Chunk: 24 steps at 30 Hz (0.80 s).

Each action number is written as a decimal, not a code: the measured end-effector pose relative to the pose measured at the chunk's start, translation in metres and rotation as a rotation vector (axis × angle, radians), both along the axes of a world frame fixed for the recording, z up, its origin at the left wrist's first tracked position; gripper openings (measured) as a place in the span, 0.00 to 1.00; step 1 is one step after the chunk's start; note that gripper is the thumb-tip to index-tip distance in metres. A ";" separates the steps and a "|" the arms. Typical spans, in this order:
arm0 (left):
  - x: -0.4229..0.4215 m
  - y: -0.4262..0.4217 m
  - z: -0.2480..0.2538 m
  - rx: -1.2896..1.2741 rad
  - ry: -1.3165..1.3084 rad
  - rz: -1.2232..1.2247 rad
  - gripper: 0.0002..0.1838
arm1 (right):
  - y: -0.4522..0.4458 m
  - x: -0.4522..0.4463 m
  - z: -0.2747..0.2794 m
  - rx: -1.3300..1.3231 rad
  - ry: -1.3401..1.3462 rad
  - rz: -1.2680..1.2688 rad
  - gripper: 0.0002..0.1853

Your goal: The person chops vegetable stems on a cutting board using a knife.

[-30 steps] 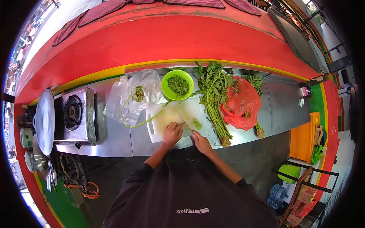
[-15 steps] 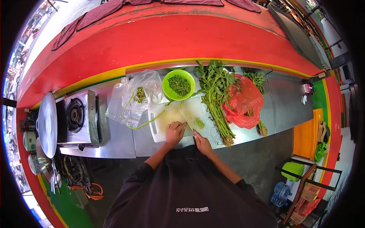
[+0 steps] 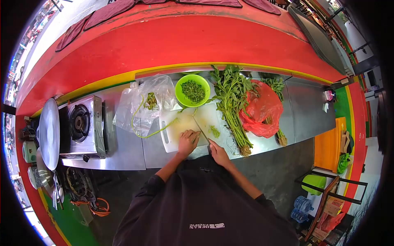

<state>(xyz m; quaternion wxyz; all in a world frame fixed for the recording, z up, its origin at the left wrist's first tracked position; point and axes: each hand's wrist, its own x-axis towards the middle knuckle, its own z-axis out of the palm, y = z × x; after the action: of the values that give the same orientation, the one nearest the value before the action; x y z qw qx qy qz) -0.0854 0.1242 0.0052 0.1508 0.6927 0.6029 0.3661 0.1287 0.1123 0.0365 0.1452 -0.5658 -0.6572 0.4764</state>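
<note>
My right hand (image 3: 218, 152) is closed around the handle of a knife (image 3: 202, 129), whose blade slants up and left over the white cutting board (image 3: 167, 142). Beside the blade, my left hand (image 3: 189, 141) rests on the board with its fingers curled together; whatever lies under them is hidden. Small chopped green pieces (image 3: 214, 131) lie right of the knife. A long green stem (image 3: 158, 132) runs from the board's left part onto a clear plastic bag (image 3: 125, 112). Behind the board stands a lime-green bowl (image 3: 179, 97) with chopped leaves (image 3: 193, 92) in it.
Right of the board lies a bunch of leafy greens with roots (image 3: 232, 110), beside a red plastic bag (image 3: 262, 112) over more greens. A gas stove (image 3: 84, 127) stands on the steel counter (image 3: 125, 151) at left. A red wall (image 3: 180, 41) rises behind.
The view has shifted very slightly. Both hands, the knife and the chopped pieces keep nearly the same places on the board.
</note>
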 end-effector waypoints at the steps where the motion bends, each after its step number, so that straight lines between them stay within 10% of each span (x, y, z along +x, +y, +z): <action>1: 0.000 0.000 -0.001 -0.002 -0.006 0.004 0.12 | -0.003 -0.001 -0.005 0.056 -0.001 0.002 0.24; 24: -0.004 -0.004 -0.003 0.002 -0.043 -0.010 0.13 | 0.005 -0.014 -0.007 0.000 -0.088 0.045 0.24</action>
<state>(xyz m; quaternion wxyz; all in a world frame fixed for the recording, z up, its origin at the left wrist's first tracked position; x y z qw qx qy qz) -0.0896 0.1201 0.0017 0.1647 0.6879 0.5956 0.3807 0.1144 0.1170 0.0293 0.1055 -0.5712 -0.6755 0.4542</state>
